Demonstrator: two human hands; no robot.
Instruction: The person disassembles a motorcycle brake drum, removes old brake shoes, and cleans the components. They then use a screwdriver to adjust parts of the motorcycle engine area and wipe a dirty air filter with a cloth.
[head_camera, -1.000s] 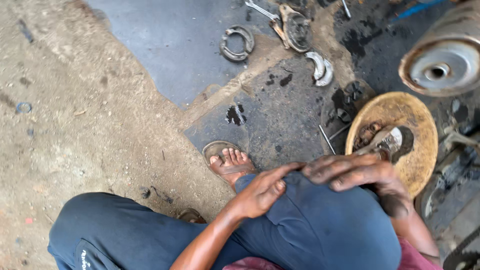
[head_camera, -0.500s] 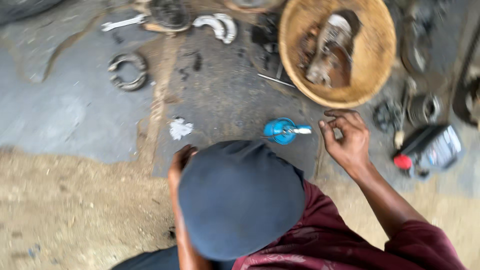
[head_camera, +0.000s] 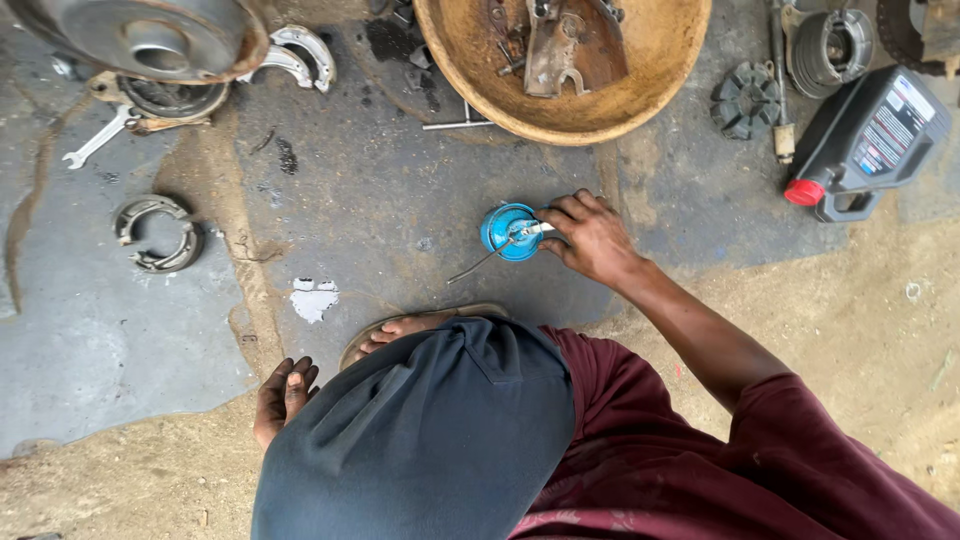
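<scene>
**Hand closes on the blue oil can**

Reaching forward since half a second ago, the right hand (head_camera: 592, 235) now wraps its fingers around the blue oil can (head_camera: 512, 231), which stands on the concrete floor (head_camera: 380, 200) at six o'clock of the rusty pan (head_camera: 660, 60). Nothing is lifted yet (its thin spout points toward eight o'clock). Left hand (head_camera: 284, 396), half open, rests empty on the ground at seven o'clock.

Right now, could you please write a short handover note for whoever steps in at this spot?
Right hand: gripping the blue oil can on the stained floor, its thin spout pointing left.
Left hand: empty, resting on the ground beside the knee.
Nearby: rusty round pan with metal parts just beyond the can, black oil jug to the right, brake shoes to the left.
Can is in hand; nothing is visibly oiled yet.
</scene>
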